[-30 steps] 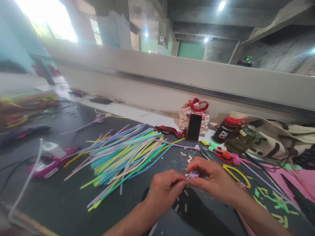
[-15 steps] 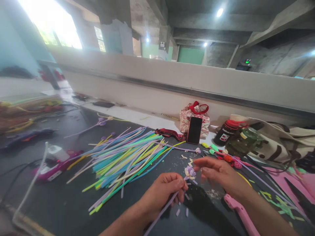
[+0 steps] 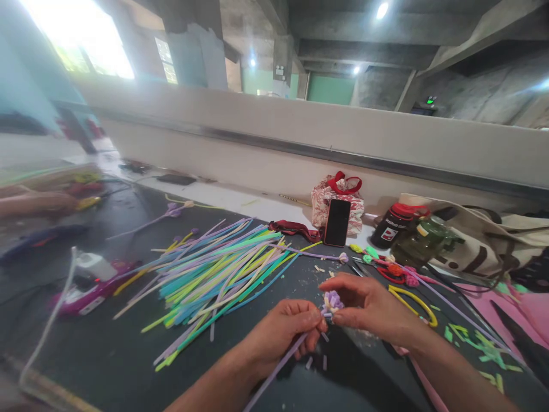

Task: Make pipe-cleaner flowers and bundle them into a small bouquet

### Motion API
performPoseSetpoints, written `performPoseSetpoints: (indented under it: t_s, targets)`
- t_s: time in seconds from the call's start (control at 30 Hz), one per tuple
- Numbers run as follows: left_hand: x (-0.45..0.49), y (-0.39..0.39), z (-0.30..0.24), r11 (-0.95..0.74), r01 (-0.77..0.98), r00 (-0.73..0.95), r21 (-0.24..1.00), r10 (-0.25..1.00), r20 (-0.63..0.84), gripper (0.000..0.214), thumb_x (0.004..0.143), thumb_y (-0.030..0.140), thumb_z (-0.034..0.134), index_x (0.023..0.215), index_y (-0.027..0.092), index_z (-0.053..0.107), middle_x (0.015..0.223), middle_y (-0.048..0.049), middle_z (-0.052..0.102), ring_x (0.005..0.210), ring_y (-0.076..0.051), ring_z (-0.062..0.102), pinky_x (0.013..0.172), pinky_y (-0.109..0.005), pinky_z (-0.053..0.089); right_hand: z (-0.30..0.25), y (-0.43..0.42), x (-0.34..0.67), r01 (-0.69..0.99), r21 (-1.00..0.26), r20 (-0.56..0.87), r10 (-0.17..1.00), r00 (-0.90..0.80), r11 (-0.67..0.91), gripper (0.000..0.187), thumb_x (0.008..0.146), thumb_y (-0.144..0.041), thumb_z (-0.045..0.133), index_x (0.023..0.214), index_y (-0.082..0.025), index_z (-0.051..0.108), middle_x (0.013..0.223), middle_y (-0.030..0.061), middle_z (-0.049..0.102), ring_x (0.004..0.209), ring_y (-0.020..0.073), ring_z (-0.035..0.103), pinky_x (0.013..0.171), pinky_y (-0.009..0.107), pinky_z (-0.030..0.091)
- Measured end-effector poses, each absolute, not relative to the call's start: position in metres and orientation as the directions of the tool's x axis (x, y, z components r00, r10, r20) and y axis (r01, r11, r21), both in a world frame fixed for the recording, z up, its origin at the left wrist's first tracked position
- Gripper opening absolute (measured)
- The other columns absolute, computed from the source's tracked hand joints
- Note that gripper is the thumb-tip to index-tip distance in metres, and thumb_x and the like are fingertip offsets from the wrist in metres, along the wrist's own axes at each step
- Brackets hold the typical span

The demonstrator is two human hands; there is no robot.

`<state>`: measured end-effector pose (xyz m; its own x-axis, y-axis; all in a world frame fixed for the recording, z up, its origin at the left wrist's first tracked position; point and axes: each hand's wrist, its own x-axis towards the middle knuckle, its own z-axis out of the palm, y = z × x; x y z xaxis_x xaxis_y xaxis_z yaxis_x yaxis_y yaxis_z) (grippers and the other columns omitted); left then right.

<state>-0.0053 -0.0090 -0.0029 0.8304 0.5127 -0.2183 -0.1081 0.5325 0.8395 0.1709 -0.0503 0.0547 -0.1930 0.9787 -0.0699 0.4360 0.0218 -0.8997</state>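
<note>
My left hand (image 3: 295, 329) is closed, its fingertips pinching the lilac stem (image 3: 277, 375) of a pipe-cleaner flower just below the head. The flower head (image 3: 332, 301), small with lilac and cream petals, points up and away from me. My right hand (image 3: 369, 306) curves round that head, index finger above it and thumb at its lower right side. Short lilac offcuts (image 3: 325, 362) lie on the dark table beneath my hands. To the left spreads a big loose bundle of pastel pipe cleaners (image 3: 227, 274).
A phone (image 3: 337, 223) leans against a patterned bag (image 3: 319, 200). Right of it stand a black bottle (image 3: 391, 226) and a green bottle (image 3: 422, 243). Scissors (image 3: 386, 269), finished flowers (image 3: 412, 277) and green scraps (image 3: 484, 346) lie at right. A magenta tool (image 3: 92, 292) and another person's arm (image 3: 38, 203) are at left.
My right hand has moved left, its fingers coming round the flower head. The left hand keeps its pinch on the stem. At far left, another person's arm has come into view.
</note>
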Motion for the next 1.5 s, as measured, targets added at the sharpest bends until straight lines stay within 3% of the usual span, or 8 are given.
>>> performPoseSetpoints:
  t_s: [0.23,0.4,0.53,0.7,0.97,1.13,1.33,1.5]
  targets:
    - [-0.004,-0.010,-0.003,0.527,-0.104,0.837,0.844,0.505,-0.212,0.024,0.075,0.034,0.054,0.068,0.011,0.057,0.043,0.0040,0.047,0.033,-0.003,0.032,0.035,-0.015,0.021,0.049,-0.052,0.171,0.458,-0.886,-0.030,0.979,-0.203,0.068,0.023,0.068,-0.018,0.064,0.090,-0.020,0.063,0.075,-0.0022,0.053,0.064,0.0104,0.046,0.058,0.022,0.037]
    - [-0.003,-0.011,-0.001,0.358,-0.048,0.722,0.933,0.657,-0.215,0.027,0.075,0.038,0.053,0.068,0.013,0.057,0.045,0.0038,0.048,0.037,-0.004,0.035,0.038,-0.015,0.023,0.053,-0.052,0.177,0.367,-0.927,-0.157,0.970,-0.185,-0.080,0.044,0.064,-0.020,0.067,0.107,-0.022,0.057,0.079,-0.0014,0.057,0.066,0.0113,0.049,0.057,0.022,0.039]
    - [-0.002,-0.011,-0.002,0.183,0.052,0.653,0.982,0.737,-0.172,0.027,0.076,0.039,0.051,0.070,0.013,0.059,0.047,0.0035,0.050,0.039,-0.005,0.036,0.040,-0.016,0.025,0.058,-0.050,0.178,0.289,-0.949,-0.172,0.973,-0.152,-0.123,0.035,0.067,-0.032,0.065,0.099,-0.019,0.061,0.083,0.0015,0.059,0.069,0.0115,0.052,0.055,0.020,0.039]
    - [-0.003,-0.012,-0.004,0.101,0.066,0.675,0.993,0.729,-0.119,0.029,0.077,0.041,0.050,0.070,0.014,0.059,0.049,0.0033,0.050,0.042,-0.005,0.039,0.043,-0.017,0.027,0.057,-0.049,0.174,0.329,-0.940,-0.140,0.982,-0.125,-0.092,0.021,0.069,-0.024,0.062,0.089,-0.020,0.065,0.071,-0.0022,0.058,0.055,0.0067,0.049,0.045,0.017,0.034]
    - [-0.002,-0.012,-0.003,0.171,0.082,0.682,0.982,0.709,-0.181,0.032,0.075,0.045,0.050,0.072,0.014,0.058,0.048,0.0041,0.049,0.041,-0.005,0.037,0.041,-0.018,0.024,0.045,-0.045,0.177,0.318,-0.946,0.011,0.987,-0.161,0.063,0.015,0.073,-0.027,0.061,0.084,-0.021,0.068,0.067,-0.0026,0.055,0.051,0.0057,0.051,0.041,0.016,0.033]
    - [-0.004,-0.011,-0.001,0.243,0.019,0.693,0.970,0.696,-0.187,0.032,0.075,0.045,0.051,0.070,0.014,0.058,0.047,0.0043,0.049,0.040,-0.004,0.036,0.041,-0.016,0.025,0.052,-0.045,0.179,0.349,-0.936,-0.088,0.985,-0.149,-0.031,0.025,0.075,-0.034,0.058,0.096,-0.022,0.065,0.069,-0.0015,0.058,0.055,0.0082,0.052,0.044,0.017,0.036]
    - [-0.006,-0.009,0.001,0.489,-0.075,0.805,0.869,0.544,-0.237,0.027,0.074,0.037,0.054,0.066,0.012,0.058,0.041,0.0044,0.046,0.032,-0.003,0.031,0.034,-0.016,0.020,0.064,-0.047,0.192,0.397,-0.912,-0.015,0.957,-0.289,0.106,0.038,0.068,-0.031,0.067,0.104,-0.024,0.060,0.095,0.0019,0.057,0.068,0.0107,0.052,0.061,0.024,0.043]
    - [-0.007,-0.008,-0.005,0.613,-0.119,0.857,0.781,0.461,-0.231,0.021,0.073,0.030,0.056,0.066,0.010,0.059,0.040,0.0037,0.046,0.029,-0.003,0.031,0.031,-0.016,0.018,0.064,-0.047,0.186,0.427,-0.878,0.043,0.926,-0.375,0.214,0.033,0.067,-0.027,0.069,0.098,-0.024,0.063,0.092,0.0013,0.054,0.068,0.0102,0.050,0.060,0.023,0.042]
